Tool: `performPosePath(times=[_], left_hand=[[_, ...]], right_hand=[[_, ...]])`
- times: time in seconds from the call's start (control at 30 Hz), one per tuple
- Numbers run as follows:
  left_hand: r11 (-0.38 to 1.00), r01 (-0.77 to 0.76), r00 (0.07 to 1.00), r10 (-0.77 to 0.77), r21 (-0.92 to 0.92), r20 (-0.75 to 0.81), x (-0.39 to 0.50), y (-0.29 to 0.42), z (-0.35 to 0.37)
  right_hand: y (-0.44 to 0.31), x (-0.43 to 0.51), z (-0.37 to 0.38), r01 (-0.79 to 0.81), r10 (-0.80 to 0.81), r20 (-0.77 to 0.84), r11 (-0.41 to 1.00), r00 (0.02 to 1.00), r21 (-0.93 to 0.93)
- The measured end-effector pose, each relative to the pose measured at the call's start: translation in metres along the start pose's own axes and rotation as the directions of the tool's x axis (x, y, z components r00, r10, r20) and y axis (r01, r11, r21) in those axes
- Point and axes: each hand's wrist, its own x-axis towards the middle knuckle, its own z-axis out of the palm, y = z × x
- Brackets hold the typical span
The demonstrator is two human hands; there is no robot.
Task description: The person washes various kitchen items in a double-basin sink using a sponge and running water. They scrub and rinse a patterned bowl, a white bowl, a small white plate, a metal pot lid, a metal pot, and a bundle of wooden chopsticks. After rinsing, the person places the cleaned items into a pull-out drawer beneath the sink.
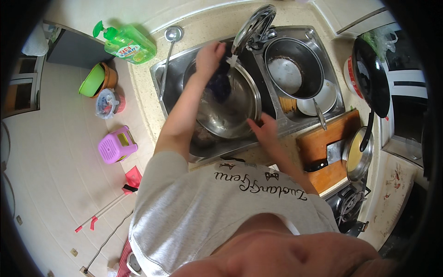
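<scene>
A round stainless steel basin (238, 119) sits tilted in the left bowl of the sink (202, 147). At its far side, my left hand (209, 59) is closed on a dark blue cloth (220, 85), which hangs into the basin. My right hand (265, 130) grips the basin's near right rim with thumb and fingers. The chrome faucet (256, 26) arches over the basin, and a stream of water (233, 61) runs from its spout beside the cloth.
In the right bowl are a deep pot (285, 74) and a white plate (323, 100). A ladle (167, 65) lies along the sink's left edge near a green soap bottle (129, 46). To the right, a cleaver (335, 152) rests on a wooden cutting board (320, 138) beside a wok (370, 76).
</scene>
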Motion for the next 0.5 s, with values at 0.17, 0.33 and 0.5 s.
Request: performPosePath(times=[0.17, 0.33, 0.5], left_hand=[[0.809, -0.588, 0.791, 0.575, 0.003, 0.209, -0.058, 0.055, 0.031], [0.820, -0.573, 0.818, 0.571, 0.002, 0.062, -0.038, 0.031, 0.027], [0.998, 0.067, 0.996, -0.067, 0.002, -0.066, -0.006, -0.051, 0.030]], right_hand=[[0.000, 0.040, 0.001, 0.123, -0.125, -0.013, 0.989, 0.992, -0.080], [-0.003, 0.017, 0.006, 0.035, -0.030, 0.024, 0.972, 0.999, -0.233], [0.002, 0.005, 0.005, 0.079, -0.080, -0.013, 0.994, 0.997, -0.078]])
